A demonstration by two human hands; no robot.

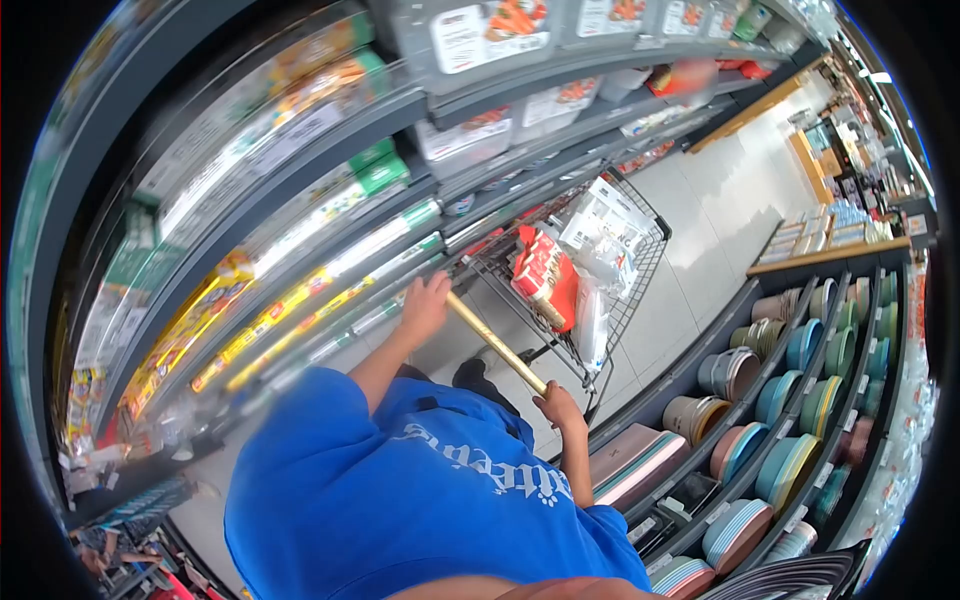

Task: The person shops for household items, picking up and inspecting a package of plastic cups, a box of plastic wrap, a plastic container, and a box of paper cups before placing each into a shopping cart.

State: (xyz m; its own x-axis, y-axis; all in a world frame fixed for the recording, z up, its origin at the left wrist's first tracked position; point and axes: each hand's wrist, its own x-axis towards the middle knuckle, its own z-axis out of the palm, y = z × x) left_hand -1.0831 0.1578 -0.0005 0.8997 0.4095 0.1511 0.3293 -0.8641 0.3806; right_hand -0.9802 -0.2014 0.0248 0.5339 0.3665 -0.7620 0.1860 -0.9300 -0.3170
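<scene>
A gold-coloured cart handle (pixel 496 343) runs slantwise in front of me, along the near end of a black wire shopping cart (pixel 648 258). My left hand (pixel 426 305) is closed around its upper left end. At its lower right end, my right hand (pixel 561 408) is wrapped round the same bar. Inside the cart lies a red package (pixel 547 280) with pale lettering. Beside it are a white printed package (pixel 606 216) and a clear plastic-wrapped item (pixel 592 325). The undersides of both grips are hidden.
Tall shelves on the left hold yellow boxes (pixel 228 288), green-and-white boxes, and grey bins (pixel 485 40) with food pictures. A dark rack (pixel 668 408) on the right carries stacked coloured bowls (pixel 783 468). Pale floor tiles (pixel 690 225) run ahead past a wooden-edged display (pixel 835 250).
</scene>
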